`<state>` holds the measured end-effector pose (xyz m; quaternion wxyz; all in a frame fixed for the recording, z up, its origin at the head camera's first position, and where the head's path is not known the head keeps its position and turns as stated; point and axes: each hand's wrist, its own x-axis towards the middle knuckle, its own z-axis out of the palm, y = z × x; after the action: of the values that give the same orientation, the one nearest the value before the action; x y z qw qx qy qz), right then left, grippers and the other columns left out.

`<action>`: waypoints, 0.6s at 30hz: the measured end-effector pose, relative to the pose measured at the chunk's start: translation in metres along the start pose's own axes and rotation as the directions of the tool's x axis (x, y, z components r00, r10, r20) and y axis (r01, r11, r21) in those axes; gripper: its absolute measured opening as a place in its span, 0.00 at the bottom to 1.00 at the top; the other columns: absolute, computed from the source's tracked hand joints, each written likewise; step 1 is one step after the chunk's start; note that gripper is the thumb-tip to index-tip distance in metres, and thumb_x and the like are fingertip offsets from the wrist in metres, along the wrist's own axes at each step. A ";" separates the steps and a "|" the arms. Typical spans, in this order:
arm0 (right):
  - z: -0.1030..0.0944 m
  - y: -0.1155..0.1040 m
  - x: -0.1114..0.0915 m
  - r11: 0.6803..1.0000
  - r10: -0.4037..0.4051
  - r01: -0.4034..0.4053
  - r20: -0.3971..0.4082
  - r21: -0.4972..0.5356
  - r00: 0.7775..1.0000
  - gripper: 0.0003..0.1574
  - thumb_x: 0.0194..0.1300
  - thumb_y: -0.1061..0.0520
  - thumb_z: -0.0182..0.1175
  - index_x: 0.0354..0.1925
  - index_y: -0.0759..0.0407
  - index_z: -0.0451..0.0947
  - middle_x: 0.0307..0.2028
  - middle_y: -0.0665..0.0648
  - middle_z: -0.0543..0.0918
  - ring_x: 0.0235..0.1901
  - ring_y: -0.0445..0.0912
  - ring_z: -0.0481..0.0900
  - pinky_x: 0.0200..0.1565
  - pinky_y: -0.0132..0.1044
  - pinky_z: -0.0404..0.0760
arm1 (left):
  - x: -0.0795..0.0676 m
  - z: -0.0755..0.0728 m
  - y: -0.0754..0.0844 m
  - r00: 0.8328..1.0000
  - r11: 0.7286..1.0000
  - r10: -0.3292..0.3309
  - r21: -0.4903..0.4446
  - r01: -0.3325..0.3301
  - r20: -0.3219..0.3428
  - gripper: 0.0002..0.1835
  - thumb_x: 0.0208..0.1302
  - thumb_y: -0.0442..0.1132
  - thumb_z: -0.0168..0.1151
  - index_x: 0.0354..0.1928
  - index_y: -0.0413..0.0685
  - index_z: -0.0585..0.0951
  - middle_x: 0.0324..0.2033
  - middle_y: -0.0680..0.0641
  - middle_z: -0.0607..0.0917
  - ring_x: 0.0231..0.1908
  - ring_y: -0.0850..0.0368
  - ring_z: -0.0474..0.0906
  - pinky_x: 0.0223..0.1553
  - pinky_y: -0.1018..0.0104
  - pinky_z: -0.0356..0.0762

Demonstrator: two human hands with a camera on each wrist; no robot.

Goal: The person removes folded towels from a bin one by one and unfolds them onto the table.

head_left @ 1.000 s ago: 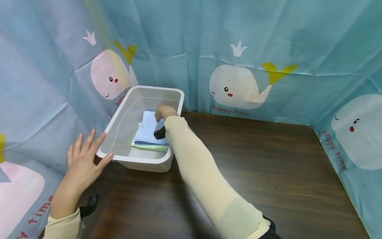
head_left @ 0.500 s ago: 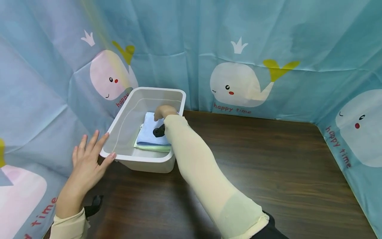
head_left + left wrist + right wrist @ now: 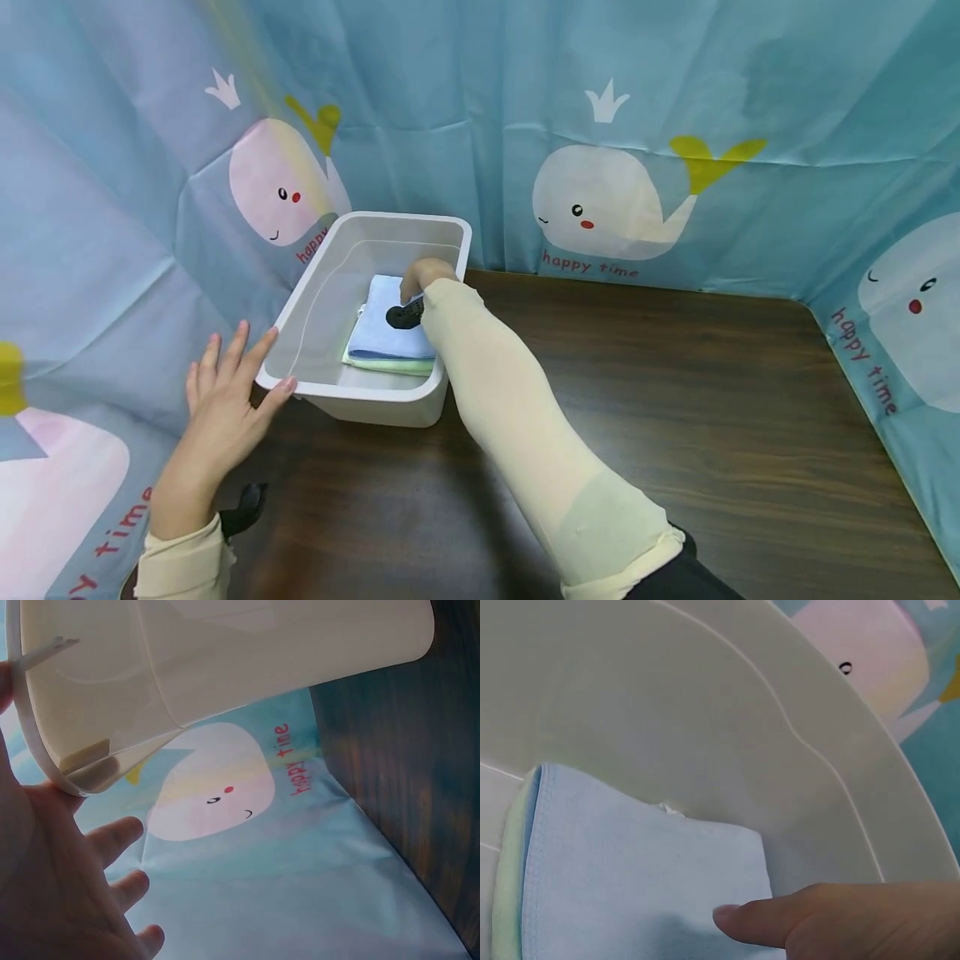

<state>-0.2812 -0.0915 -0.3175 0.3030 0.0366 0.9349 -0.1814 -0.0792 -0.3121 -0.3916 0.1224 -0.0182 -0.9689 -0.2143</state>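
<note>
A white plastic bin stands on the table against the curtain. In it lies a folded blue cloth on top of a pale green cloth. My left hand rests with straight, spread fingers at the bin's near left corner, thumb and fingertips at the rim. My right hand reaches over the right rim into the bin, bent downward at the blue cloth. In the right wrist view its straight thumb lies over the cloth, which stays flat; its other fingers are hidden.
Dark wooden table extends to the right of the bin. A blue curtain with printed whales hangs behind and along both sides. Black wrist camera mounts stick out from the sleeves. A small white tag shows at the cloths' edge.
The head view has shifted a little, so the bin and both hands appear slightly farther right and higher. Both hands keep their places at the bin, and the cloths lie as before.
</note>
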 end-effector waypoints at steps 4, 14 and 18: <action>0.004 -0.002 0.012 1.000 -0.010 0.010 -0.036 -0.006 0.999 0.23 0.60 0.48 0.62 0.53 0.51 0.77 0.54 0.48 0.76 0.48 0.42 0.73 0.51 0.34 0.79 | 0.000 -0.001 0.001 1.000 1.000 0.005 0.005 -0.005 -0.003 0.38 0.64 0.58 0.53 0.73 0.64 0.52 0.76 0.44 0.43 0.74 0.37 0.29 0.67 0.32 0.21; 0.006 -0.009 0.034 0.999 -0.050 0.051 -0.049 0.004 0.998 0.21 0.57 0.47 0.65 0.49 0.49 0.79 0.52 0.47 0.77 0.46 0.42 0.73 0.49 0.34 0.79 | 0.004 -0.001 0.000 1.000 1.000 0.016 0.002 -0.016 -0.009 0.38 0.65 0.59 0.52 0.73 0.64 0.52 0.76 0.43 0.42 0.74 0.36 0.28 0.66 0.32 0.20; 0.007 -0.008 0.030 0.999 -0.044 0.043 -0.032 -0.005 0.999 0.20 0.58 0.49 0.64 0.50 0.49 0.80 0.54 0.47 0.77 0.48 0.41 0.73 0.52 0.33 0.78 | 0.003 0.002 -0.001 1.000 1.000 0.017 0.004 -0.017 -0.011 0.38 0.64 0.59 0.53 0.73 0.64 0.53 0.75 0.43 0.43 0.74 0.36 0.29 0.66 0.31 0.21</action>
<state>-0.3034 -0.1025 -0.3375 0.2839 0.0186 0.9406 -0.1855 -0.0826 -0.3126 -0.3934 0.1294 -0.0248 -0.9685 -0.2114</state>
